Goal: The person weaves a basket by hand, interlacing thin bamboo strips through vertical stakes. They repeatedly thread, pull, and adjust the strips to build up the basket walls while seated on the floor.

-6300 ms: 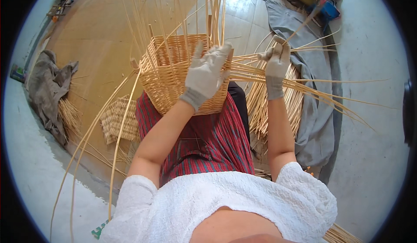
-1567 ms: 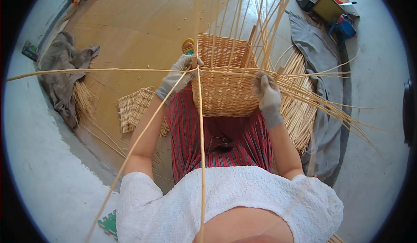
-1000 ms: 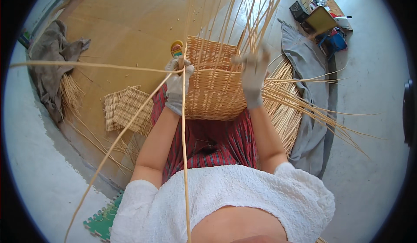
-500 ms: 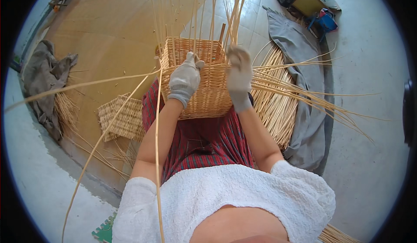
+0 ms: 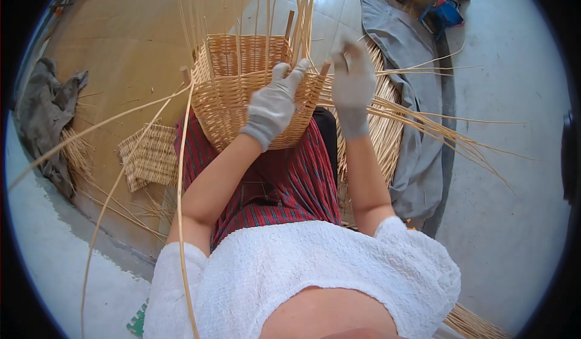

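Note:
A square wicker basket (image 5: pixel 221 115) rests tilted on my lap, its upright canes (image 5: pixel 268 27) standing up from the walls. My left hand (image 5: pixel 272 106), in a pale grey glove, lies against the near wall, its fingers over the rim close to the right corner and gripping there. Just right of that corner my gloved right hand (image 5: pixel 353 78) is raised, apart from the basket. Its fingers are smeared by motion, so what they hold is unclear. Long loose canes (image 5: pixel 130 166) run out from the basket's left corner toward me. Short wooden corner posts (image 5: pixel 325 68) stick up at the rim.
A bundle of canes (image 5: pixel 381 145) lies on a grey cloth (image 5: pixel 423 157) to the right. Woven panels (image 5: pixel 151 154) lie on the floor at left, near a crumpled grey cloth (image 5: pixel 48 115). A blue container (image 5: pixel 448 12) stands at the far right.
The basket has turned and tilted so its inside shows more. My left hand has slid right along the rim. My right hand has lifted away from the basket, up and to the right.

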Demonstrator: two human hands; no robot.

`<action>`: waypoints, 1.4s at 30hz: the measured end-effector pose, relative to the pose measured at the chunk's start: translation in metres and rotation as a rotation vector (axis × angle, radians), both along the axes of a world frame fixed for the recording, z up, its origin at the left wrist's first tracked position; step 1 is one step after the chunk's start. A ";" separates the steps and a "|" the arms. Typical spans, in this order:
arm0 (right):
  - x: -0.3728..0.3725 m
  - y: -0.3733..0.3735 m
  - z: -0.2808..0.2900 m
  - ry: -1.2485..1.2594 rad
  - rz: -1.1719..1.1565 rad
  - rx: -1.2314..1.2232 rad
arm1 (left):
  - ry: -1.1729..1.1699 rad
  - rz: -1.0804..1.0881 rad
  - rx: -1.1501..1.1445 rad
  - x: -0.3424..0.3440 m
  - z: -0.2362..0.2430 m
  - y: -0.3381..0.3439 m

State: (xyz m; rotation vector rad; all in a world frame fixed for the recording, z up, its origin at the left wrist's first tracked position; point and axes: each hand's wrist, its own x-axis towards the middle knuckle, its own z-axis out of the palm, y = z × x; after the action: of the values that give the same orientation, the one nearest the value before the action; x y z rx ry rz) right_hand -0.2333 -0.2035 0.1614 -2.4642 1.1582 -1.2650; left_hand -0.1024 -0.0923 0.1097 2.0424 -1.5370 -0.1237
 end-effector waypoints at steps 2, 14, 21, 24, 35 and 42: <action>0.004 -0.026 0.010 0.064 -0.238 -0.372 | 0.019 0.004 0.205 -0.020 -0.009 -0.013; 0.051 0.104 -0.006 0.032 0.652 -0.158 | 0.510 0.001 -0.297 0.011 -0.075 0.084; 0.127 0.116 -0.008 0.000 0.653 0.187 | 0.257 -0.037 -0.344 0.036 -0.091 0.108; 0.104 0.040 -0.038 -1.076 0.480 0.872 | 0.171 0.063 -0.370 0.060 -0.054 0.113; 0.152 0.009 0.013 -0.433 0.573 0.083 | -0.223 0.206 0.121 0.083 -0.029 0.074; 0.042 0.019 -0.064 -0.660 0.240 0.506 | -0.445 0.204 -0.304 0.070 -0.035 0.062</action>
State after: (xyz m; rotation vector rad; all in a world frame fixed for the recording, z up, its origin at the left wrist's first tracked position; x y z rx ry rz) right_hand -0.1915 -0.1841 0.0975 -1.5839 0.8333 -1.3459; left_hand -0.0328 -0.0307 0.0747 2.0442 -1.4683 0.6435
